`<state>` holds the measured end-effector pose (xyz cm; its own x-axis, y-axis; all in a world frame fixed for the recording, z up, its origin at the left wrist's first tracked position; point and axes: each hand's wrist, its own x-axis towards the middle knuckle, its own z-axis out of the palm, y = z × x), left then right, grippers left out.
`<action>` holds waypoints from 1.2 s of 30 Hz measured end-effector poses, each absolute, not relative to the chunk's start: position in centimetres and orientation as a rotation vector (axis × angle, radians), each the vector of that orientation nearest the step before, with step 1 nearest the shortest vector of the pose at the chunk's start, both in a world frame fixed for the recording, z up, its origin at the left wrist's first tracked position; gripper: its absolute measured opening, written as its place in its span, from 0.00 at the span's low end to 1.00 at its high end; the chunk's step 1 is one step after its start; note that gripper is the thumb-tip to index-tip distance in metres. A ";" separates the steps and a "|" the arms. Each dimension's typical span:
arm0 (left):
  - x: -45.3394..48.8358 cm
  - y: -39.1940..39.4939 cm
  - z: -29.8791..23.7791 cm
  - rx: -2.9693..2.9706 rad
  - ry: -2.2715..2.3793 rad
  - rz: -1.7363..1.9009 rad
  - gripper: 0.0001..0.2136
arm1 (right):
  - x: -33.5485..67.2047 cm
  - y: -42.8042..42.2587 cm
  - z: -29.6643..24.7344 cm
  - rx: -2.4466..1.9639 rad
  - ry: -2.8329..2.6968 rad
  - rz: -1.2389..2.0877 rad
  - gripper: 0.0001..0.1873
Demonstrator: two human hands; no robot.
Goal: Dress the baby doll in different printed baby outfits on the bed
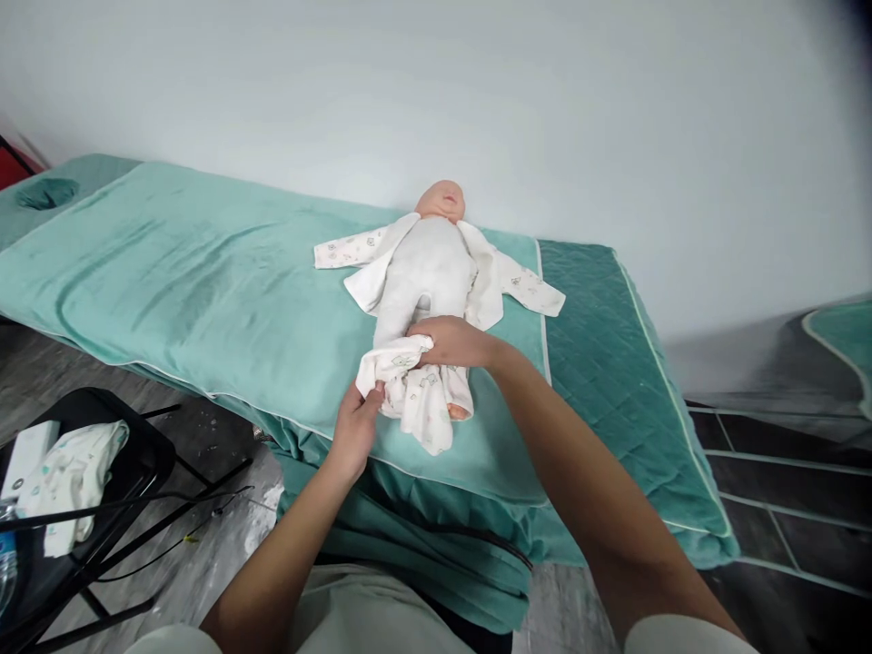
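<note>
A baby doll (429,263) lies on its back on the green bed, with its head toward the wall. Its body is pale cloth, and an open white printed jacket (487,291) covers both arms, which are spread wide. White printed baby trousers (426,413) are bunched around the doll's lower legs. One foot (459,411) shows at the right trouser leg's end. My left hand (358,422) pinches the trousers' left edge beside the doll's other leg. My right hand (450,342) lies across the lower legs, closed on the trousers' upper edge; some of its fingers are hidden by the cloth.
The massage bed (204,272) has a light green cover over a darker quilted one (613,363) and stands against the white wall. At lower left, a black folding chair (146,445) holds a folded printed cloth (82,477), a white box (31,454) and a bottle (6,563).
</note>
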<state>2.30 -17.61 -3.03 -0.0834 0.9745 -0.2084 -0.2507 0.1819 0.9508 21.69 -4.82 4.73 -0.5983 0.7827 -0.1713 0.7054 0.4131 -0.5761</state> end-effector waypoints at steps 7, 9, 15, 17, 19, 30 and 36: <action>0.3 -13.2 -3.5 1.318 1.323 1.265 0.15 | 21.9 -5.4 4.5 -1.347 -2.322 0.984 0.12; -0.2 -11.5 -3.6 1.462 1.388 1.219 0.12 | 21.9 -5.5 4.5 -1.382 -2.294 0.975 0.12; -0.6 -5.8 -3.1 1.725 1.546 1.080 0.09 | 21.7 -5.2 4.1 -1.412 -2.214 0.974 0.15; -0.5 -3.8 -3.0 1.855 1.561 1.013 0.10 | 21.7 -4.9 3.8 -1.445 -2.188 0.901 0.13; -0.3 -2.1 -2.9 2.013 1.562 0.949 0.10 | 21.6 -4.4 3.4 -1.478 -2.158 0.834 0.11; 0.9 0.6 -1.9 2.290 1.708 0.856 0.13 | 19.9 -3.3 2.1 -1.683 -1.807 0.604 0.06; 1.8 2.6 -1.2 2.484 1.809 0.708 0.13 | 20.1 -3.2 2.5 -1.712 -1.817 0.732 0.12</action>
<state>1.78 2.61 -1.19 0.2413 0.9011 0.3604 0.9064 -0.3419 0.2479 20.10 -3.24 2.46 -0.0532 0.9985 0.0149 0.7091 0.0483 -0.7035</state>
